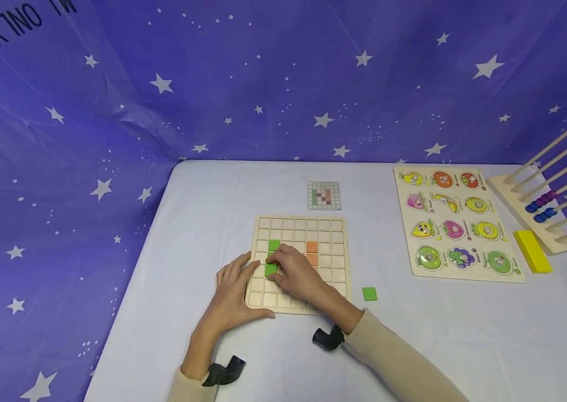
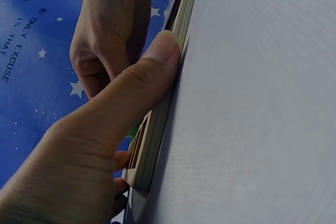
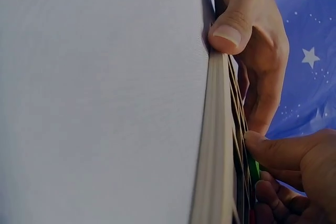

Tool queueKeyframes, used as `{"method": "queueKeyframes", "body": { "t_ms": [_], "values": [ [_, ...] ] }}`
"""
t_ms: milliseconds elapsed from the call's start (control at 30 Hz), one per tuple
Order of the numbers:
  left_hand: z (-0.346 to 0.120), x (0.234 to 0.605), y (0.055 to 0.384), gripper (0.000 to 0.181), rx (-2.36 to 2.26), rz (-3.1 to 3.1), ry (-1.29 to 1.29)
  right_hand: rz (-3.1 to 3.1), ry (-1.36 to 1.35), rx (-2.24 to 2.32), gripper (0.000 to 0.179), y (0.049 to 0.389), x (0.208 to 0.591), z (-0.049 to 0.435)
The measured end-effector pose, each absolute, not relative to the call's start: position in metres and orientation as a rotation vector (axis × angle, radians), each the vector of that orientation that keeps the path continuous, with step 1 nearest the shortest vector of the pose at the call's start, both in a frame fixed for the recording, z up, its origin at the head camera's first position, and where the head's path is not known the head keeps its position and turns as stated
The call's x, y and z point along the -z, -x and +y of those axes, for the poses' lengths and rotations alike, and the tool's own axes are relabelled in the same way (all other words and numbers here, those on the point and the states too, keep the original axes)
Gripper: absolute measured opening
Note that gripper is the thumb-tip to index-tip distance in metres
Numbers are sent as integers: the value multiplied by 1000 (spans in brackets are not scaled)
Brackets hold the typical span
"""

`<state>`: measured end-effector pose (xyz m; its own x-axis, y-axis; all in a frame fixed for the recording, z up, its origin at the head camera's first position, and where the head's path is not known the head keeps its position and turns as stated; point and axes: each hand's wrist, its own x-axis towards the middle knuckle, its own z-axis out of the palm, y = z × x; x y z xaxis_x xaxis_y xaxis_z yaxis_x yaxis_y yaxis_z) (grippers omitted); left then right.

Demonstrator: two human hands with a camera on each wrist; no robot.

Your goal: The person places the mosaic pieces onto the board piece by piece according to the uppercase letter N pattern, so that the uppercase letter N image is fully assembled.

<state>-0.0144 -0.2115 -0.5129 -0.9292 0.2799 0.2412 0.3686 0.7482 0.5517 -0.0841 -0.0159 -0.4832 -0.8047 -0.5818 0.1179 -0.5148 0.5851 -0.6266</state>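
A wooden grid board [image 1: 337,225] lies flat on the table. My left hand [image 1: 230,293] holds its near left corner, thumb along the near edge and fingers at the left side; the left wrist view shows that thumb [image 2: 163,48] against the rim. Over the board, my right hand [image 1: 299,273] pinches a green square tile [image 1: 270,271] in the left part of the grid. Another green tile [image 1: 274,244] lies above it. Orange tiles [image 1: 312,247] sit right of centre, partly behind the right hand. In the right wrist view, a green tile edge [image 3: 254,169] shows beside the right hand's fingertips.
A loose green tile [image 1: 370,293] lies right of the board. Behind the board is a small pattern card [image 1: 335,202]. A fruit puzzle board [image 1: 406,218], a yellow block [image 1: 532,252] and a peg rack with beads [image 1: 519,209] stand at the right.
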Motion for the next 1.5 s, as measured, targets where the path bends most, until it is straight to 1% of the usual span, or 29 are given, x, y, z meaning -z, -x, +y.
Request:
{"method": "queueKeyframes", "body": {
  "t_ms": [333,933,1067,1233,1367,1500],
  "values": [
    [-212,513,16,115,923,-2803,521,2719,947,1017,25,83,481,-15],
    [-211,512,15,115,913,-2792,529,2727,969,1028,28,82,478,-8],
    [-210,512,15,116,919,-2803,521,2715,981,1133,30,80,469,10],
    [-210,510,15,117,930,-2821,506,2675,998,1313,29,82,459,44],
    [-210,511,15,117,929,-2810,511,2671,1003,1419,30,82,458,76],
    [-210,512,15,118,935,-2812,501,2697,968,1404,35,80,462,108]
  ]
}}
